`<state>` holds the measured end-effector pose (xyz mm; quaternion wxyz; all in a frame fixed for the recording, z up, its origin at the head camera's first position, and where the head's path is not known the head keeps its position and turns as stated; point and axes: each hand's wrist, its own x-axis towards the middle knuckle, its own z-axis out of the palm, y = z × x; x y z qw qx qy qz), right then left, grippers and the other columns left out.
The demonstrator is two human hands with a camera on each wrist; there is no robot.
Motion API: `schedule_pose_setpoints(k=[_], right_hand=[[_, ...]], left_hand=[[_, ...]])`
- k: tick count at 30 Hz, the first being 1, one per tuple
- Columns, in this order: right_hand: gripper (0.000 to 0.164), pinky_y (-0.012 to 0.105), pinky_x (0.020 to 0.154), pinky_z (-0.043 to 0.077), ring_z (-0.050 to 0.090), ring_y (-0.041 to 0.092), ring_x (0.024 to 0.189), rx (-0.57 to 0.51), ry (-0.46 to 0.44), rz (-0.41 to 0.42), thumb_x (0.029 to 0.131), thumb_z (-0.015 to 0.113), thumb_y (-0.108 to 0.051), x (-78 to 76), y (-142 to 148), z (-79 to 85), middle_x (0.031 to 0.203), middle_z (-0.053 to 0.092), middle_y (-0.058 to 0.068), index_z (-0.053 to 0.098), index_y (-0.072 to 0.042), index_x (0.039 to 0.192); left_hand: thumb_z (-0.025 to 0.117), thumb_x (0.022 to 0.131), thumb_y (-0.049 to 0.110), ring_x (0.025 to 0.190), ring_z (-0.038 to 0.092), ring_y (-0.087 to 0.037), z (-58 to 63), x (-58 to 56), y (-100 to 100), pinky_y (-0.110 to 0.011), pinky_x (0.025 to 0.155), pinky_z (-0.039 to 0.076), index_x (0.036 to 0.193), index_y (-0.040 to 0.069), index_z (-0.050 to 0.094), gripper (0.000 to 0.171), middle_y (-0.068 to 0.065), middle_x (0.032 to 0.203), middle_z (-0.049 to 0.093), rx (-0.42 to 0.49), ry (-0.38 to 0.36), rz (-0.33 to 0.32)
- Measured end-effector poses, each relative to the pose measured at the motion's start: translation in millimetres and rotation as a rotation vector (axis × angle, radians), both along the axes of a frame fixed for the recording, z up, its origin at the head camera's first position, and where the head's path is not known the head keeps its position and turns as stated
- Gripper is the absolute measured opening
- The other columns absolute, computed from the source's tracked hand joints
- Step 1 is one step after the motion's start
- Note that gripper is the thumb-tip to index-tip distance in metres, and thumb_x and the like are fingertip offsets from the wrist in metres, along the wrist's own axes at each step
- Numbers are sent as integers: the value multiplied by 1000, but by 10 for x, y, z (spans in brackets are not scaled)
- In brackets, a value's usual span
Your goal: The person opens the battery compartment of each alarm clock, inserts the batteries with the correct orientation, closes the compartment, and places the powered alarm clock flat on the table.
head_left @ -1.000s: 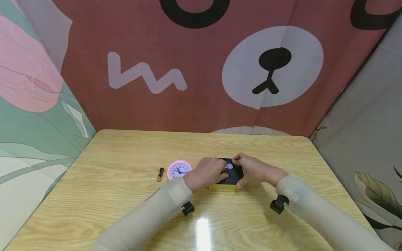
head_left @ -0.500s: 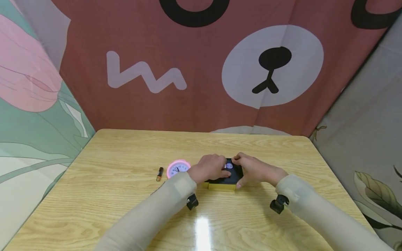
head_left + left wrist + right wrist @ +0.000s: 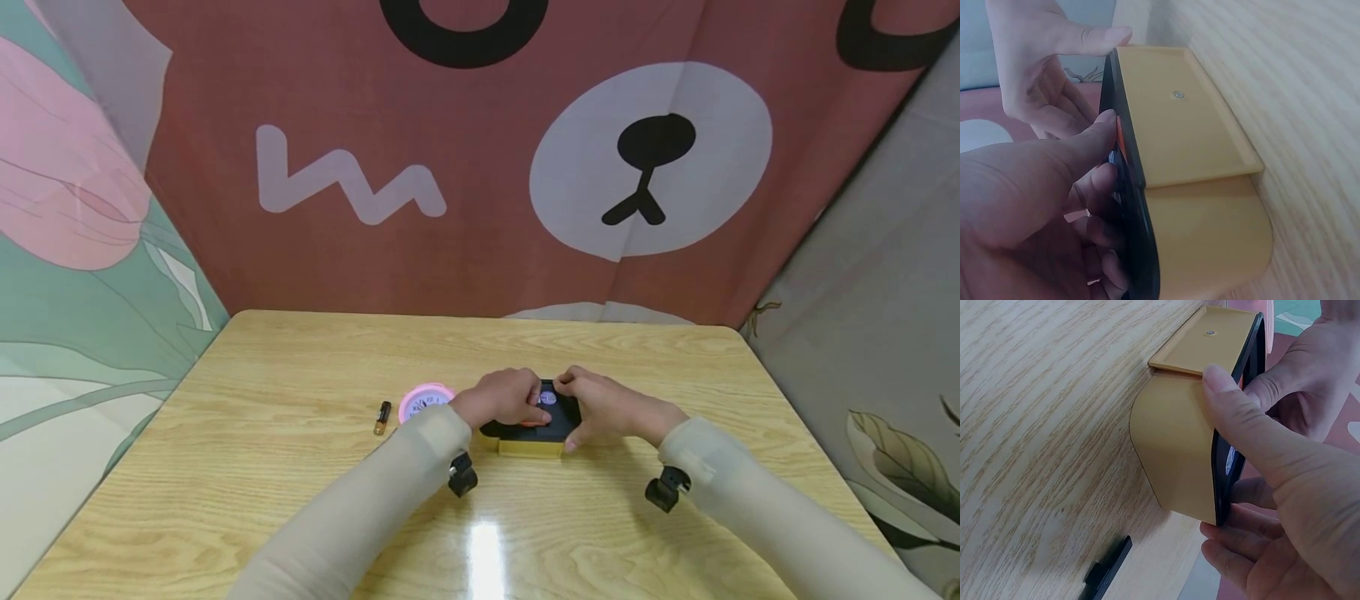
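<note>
A yellow case point(image 3: 529, 448) with a black back point(image 3: 561, 412) lies on the table, black side up. My right hand point(image 3: 607, 404) grips its right end, the thumb on the yellow side wall and the fingers at the black edge, as the right wrist view shows. My left hand point(image 3: 501, 396) reaches over the black back with fingers curled. Its thumb and fingers pinch a small orange piece point(image 3: 1120, 134) at the back. Most of that piece is hidden, and I cannot tell its kind. A round white label shows on the back between the hands.
Left of the case, partly behind my left wrist, is a pink round clock point(image 3: 422, 402). Beyond it lies a black and copper battery point(image 3: 382, 417). A small flat black piece point(image 3: 1107, 572) is on the table near my right hand. A printed cloth hangs behind the table.
My left hand has shifted slightly right over the black back, and its forearm covers more of the pink clock. The orange piece now shows under the thumb. My right hand has stayed in place.
</note>
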<state>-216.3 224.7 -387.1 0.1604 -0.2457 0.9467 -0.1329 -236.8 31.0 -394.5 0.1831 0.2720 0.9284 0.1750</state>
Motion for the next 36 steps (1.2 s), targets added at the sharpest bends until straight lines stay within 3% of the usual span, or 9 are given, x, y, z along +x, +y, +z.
schedule_pose_setpoints(k=[18, 25, 30, 36], right_hand=[[98, 47, 107, 48, 54, 34, 131, -6, -1, 7, 69, 93, -41, -13, -2, 4, 143, 50, 16, 50, 5, 145], [97, 47, 107, 48, 54, 34, 131, -2, -2, 6, 70, 93, -40, -10, -3, 14, 143, 50, 16, 50, 5, 145], [98, 47, 106, 48, 55, 34, 130, -4, 1, 12, 69, 93, -40, -13, -2, -2, 142, 50, 17, 50, 6, 144], [97, 47, 106, 49, 56, 33, 129, -9, 2, 6, 69, 93, -40, -2, 0, 0, 141, 50, 16, 51, 5, 144]], left_hand=[[75, 91, 39, 60, 47, -11, 7, 14, -8, -24, 57, 37, 74, 16, 55, 35, 5, 67, 51, 33, -6, 34], [78, 87, 42, 62, 48, -12, -47, 13, 8, -25, 58, 37, 71, 17, 54, 38, 4, 68, 50, 38, 53, 67], [80, 86, 40, 63, 48, -11, -105, -2, -18, -23, 60, 37, 70, 17, 52, 40, 5, 67, 49, 67, 80, 45], [80, 86, 39, 63, 48, -12, -93, -5, -11, -24, 60, 37, 70, 16, 51, 40, 5, 66, 47, 57, 71, 22]])
